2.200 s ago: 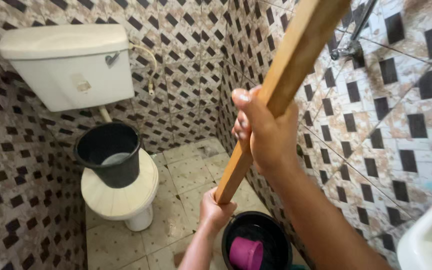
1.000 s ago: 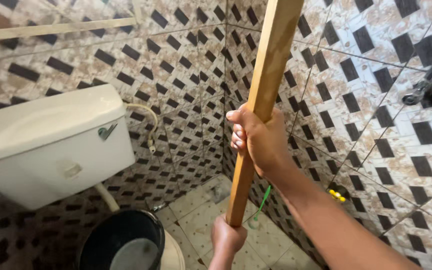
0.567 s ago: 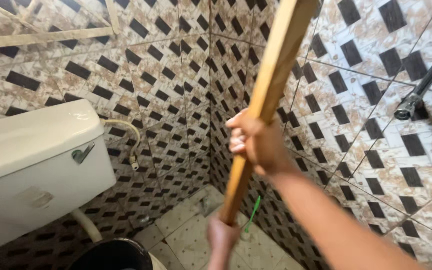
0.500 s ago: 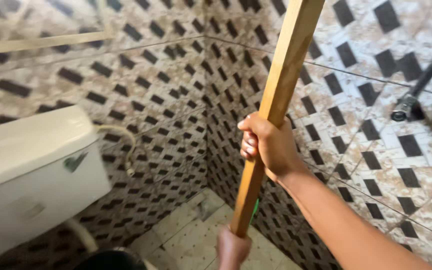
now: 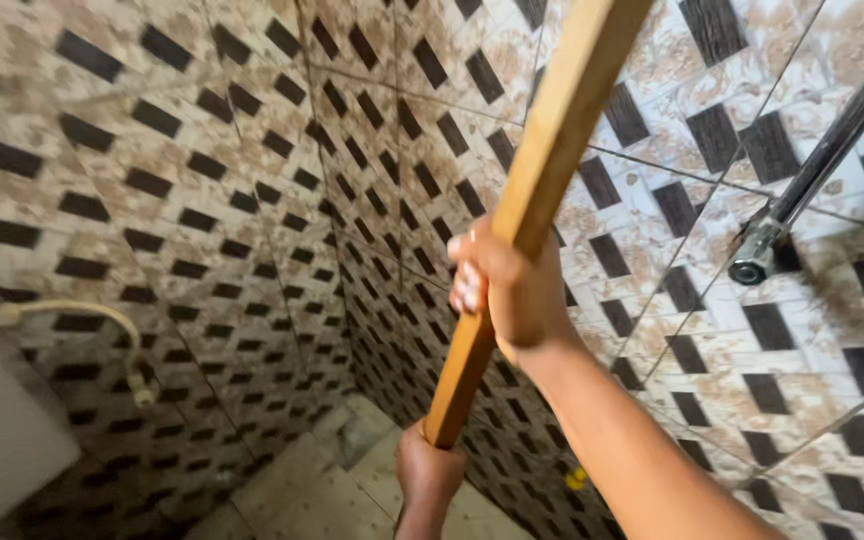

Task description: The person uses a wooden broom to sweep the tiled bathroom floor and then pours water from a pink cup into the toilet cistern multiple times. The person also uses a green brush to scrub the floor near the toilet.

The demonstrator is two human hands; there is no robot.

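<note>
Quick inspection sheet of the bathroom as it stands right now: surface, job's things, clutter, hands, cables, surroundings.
Surface: tiled floor, small part visible at the bottom.
Job's things: long wooden stick, held slanted, top out of view.
Clutter: small yellow object low by the wall, too blurred to tell.
Hands: right hand in a closed grip mid-stick; left hand at its lower end.
Cables: pale hose at left.
Surroundings: patterned wall tiles; metal pipe at right.

Right hand (image 5: 512, 290) grips a long wooden pole (image 5: 542, 170) mid-shaft; left hand (image 5: 427, 470) wraps its lower end — pole tilted, top leaning right. Behind: patterned brown-and-black wall tiles (image 5: 252, 180), metal pipe (image 5: 812, 160) at right, pale hose (image 5: 82, 315) at left.
</note>
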